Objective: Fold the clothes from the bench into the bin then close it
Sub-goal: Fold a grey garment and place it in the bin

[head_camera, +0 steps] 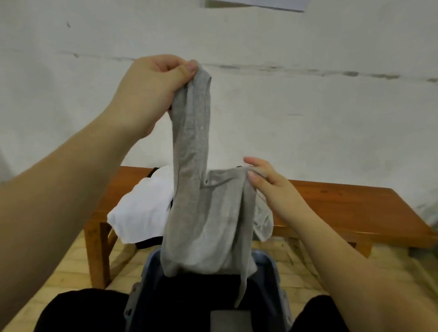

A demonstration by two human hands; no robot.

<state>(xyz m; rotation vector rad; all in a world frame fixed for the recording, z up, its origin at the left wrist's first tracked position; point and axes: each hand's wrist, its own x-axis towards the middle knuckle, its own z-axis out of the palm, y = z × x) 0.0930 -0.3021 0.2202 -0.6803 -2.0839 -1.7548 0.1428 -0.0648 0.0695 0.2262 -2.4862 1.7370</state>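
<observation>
Two hands engaged: soft grey knit garment [204, 216] is pinched high by left hand [150, 92], lower by right hand [270, 187]. Long axis vertical, hung directly over open blue-grey plastic bin [270, 269].

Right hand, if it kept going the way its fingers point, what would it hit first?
The right hand points left across the grey shirt it pinches. Next in line is probably the shirt's raised sleeve, then the white garment; depth is unclear.

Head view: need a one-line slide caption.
Both hands, left hand high and right hand low, hold a grey shirt above the open bin.
</observation>
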